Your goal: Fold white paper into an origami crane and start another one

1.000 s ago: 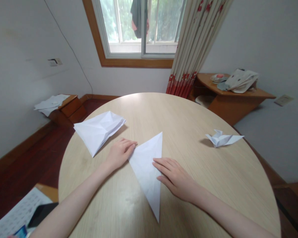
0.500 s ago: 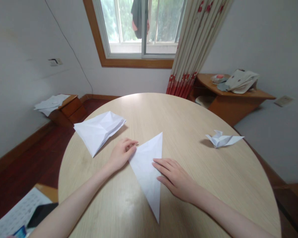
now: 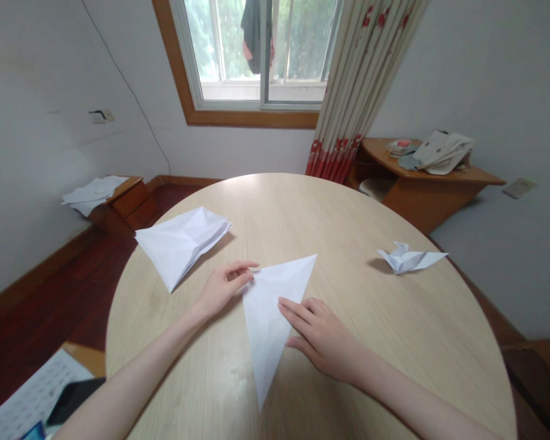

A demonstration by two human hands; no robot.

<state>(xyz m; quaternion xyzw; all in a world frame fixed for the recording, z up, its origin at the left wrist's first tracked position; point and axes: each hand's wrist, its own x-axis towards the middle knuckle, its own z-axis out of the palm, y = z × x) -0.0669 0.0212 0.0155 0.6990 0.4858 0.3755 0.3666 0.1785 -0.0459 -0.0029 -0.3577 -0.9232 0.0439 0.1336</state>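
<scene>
A white sheet of paper folded into a triangle (image 3: 268,327) lies on the round table (image 3: 348,214) in front of me. Its long tip points toward me, another tip to the far right. My right hand (image 3: 318,336) rests on its right side, fingers stretched out and pressing the surface. At the upper left corner is my left hand (image 3: 227,286), thumb and index finger slightly apart around the edge. Whether the left fingertips touch the paper is hard to see.
Folded white papers (image 3: 183,244) lie stacked at the left of the table. On the right sits a folded paper crane (image 3: 407,260). At lower left, a dark phone (image 3: 73,400) and a printed sheet (image 3: 36,391) lie beside the table. A bag (image 3: 447,151) rests on a corner desk.
The paper triangle has turned clockwise on the table, its near tip swinging left and its far tip right. My right hand has stayed on it, while my left thumb and finger have parted slightly.
</scene>
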